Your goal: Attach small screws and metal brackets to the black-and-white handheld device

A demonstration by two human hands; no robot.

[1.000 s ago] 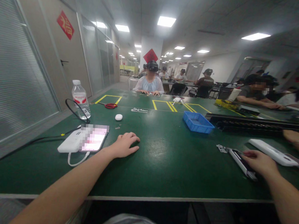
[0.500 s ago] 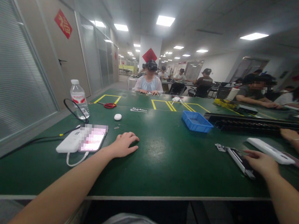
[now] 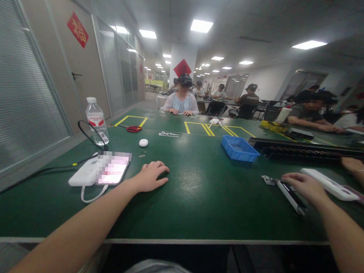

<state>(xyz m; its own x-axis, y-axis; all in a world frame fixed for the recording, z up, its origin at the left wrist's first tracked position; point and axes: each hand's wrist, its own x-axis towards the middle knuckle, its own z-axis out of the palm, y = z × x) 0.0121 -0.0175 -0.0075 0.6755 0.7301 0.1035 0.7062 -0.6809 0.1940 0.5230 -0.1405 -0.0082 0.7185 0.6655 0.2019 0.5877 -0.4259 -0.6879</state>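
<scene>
My left hand [image 3: 151,176] lies palm down on the green table [image 3: 195,213], fingers spread and holding nothing. A white power bank [image 3: 83,174] and a lit phone [image 3: 114,169] joined by a white cable are to its left. My right hand [image 3: 307,187] is bent over the upper end of a long silver-and-black metal part [image 3: 292,197], fingers drawn together in a pinch. What sits between the fingertips, if anything, is hidden. Just left of them lies a small metal bracket [image 3: 268,180]; I cannot tell whether it is joined to the long part.
A blue bin [image 3: 239,148] stands centre right; a long white device [image 3: 329,184] lies beyond my right hand. A water bottle [image 3: 96,121], red scissors [image 3: 134,129], a white earbud case [image 3: 143,142] and small rings are on the left. Another person's hand [image 3: 353,164] reaches in at right.
My right hand has moved left and slightly up, from beside the long metal part to over its upper end. The part's near end has shifted slightly. My left hand is still.
</scene>
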